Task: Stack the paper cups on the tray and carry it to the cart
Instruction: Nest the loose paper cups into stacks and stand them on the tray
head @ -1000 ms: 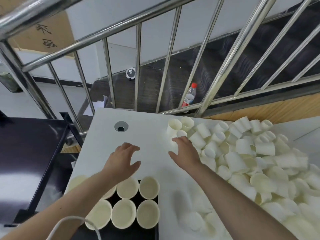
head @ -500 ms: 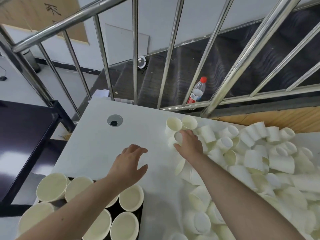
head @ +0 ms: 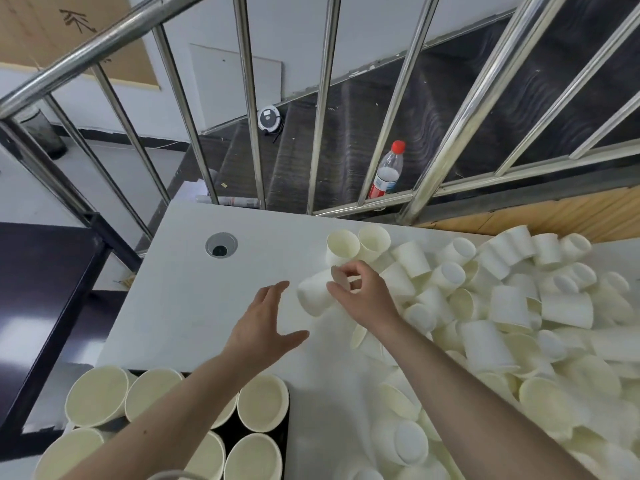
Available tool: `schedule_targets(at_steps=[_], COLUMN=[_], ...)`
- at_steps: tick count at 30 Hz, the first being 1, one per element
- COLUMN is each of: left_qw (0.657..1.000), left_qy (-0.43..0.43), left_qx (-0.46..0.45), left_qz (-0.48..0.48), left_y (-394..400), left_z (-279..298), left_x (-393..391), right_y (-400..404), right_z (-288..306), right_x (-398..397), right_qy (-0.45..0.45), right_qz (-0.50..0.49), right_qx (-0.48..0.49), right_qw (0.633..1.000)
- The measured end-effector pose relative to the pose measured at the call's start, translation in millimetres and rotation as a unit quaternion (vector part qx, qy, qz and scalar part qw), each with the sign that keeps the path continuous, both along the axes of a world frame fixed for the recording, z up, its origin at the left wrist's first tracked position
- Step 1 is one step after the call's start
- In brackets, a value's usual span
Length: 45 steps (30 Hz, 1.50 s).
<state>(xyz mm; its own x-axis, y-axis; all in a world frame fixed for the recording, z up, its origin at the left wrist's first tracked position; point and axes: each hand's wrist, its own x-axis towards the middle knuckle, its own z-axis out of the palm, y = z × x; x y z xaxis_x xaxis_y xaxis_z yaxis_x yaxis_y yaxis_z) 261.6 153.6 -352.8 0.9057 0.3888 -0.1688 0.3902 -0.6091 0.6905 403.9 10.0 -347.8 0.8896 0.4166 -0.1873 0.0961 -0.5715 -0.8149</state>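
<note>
one paper cup pinched by right hand; left hand spread

White tabletop with a round cable grommet set near its far left corner. Behind the table, a stainless steel railing of slanted bars. Beyond the bars, dark stairs running down. Clear plastic bottle with a red cap upright just past the railing's bottom rail. Small round white device on a step, possibly a robot vacuum. Brown board with black brush characters on the upper left wall. Dark bin on the floor at far left. Glossy dark surface left of the table.
</note>
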Motion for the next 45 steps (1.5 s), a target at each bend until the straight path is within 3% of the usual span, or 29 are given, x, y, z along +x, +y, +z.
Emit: schedule_targets(at_steps=[3,7,9,11,13,15,20,26,34,45], left_qw=[0.998,0.992,0.993,0.995,0.997,0.994,0.977,0.973,0.974,0.975], left_qy=[-0.047,-0.117,-0.118,-0.091,-0.034,0.037,0.117,0.13,0.136,0.135], left_qx=[-0.036,-0.05,-0.028,0.018,0.059,0.102,0.173,0.189,0.181,0.175], left_qz=[0.01,0.014,0.017,0.022,0.02,0.004,-0.029,-0.029,-0.023,-0.02], left_y=[-0.2,1.6,4.6,8.4,11.6,13.8,16.4,14.6,15.2,5.8], left_z=[0.8,2.4,0.9,-2.0,-2.3,-1.8,-5.9,-11.2,-11.7,-6.3], left_x=[2.9,3.4,3.2,2.7,2.7,3.2,4.6,9.9,13.9,17.4], right_y=[4.6,5.5,8.1,10.7,11.3,11.4,22.0,29.6,21.1,5.5], right_z=[8.4,9.2,7.2,1.1,-4.5,-7.9,-14.0,-20.5,-14.9,-23.4], right_x=[-12.3,-15.9,-13.1,-5.0,6.4,18.3,41.4,51.3,33.3,9.8], right_qy=[0.188,0.278,0.252,0.141,0.014,-0.06,-0.097,-0.133,-0.149,-0.136], right_qz=[-0.017,0.0,-0.001,-0.013,0.006,0.048,0.106,0.112,0.174,0.234], right_qx=[0.128,0.169,0.146,0.058,-0.069,-0.172,-0.312,-0.319,-0.24,-0.214], right_qw=[0.974,0.946,0.957,0.988,0.998,0.982,0.939,0.932,0.943,0.938])
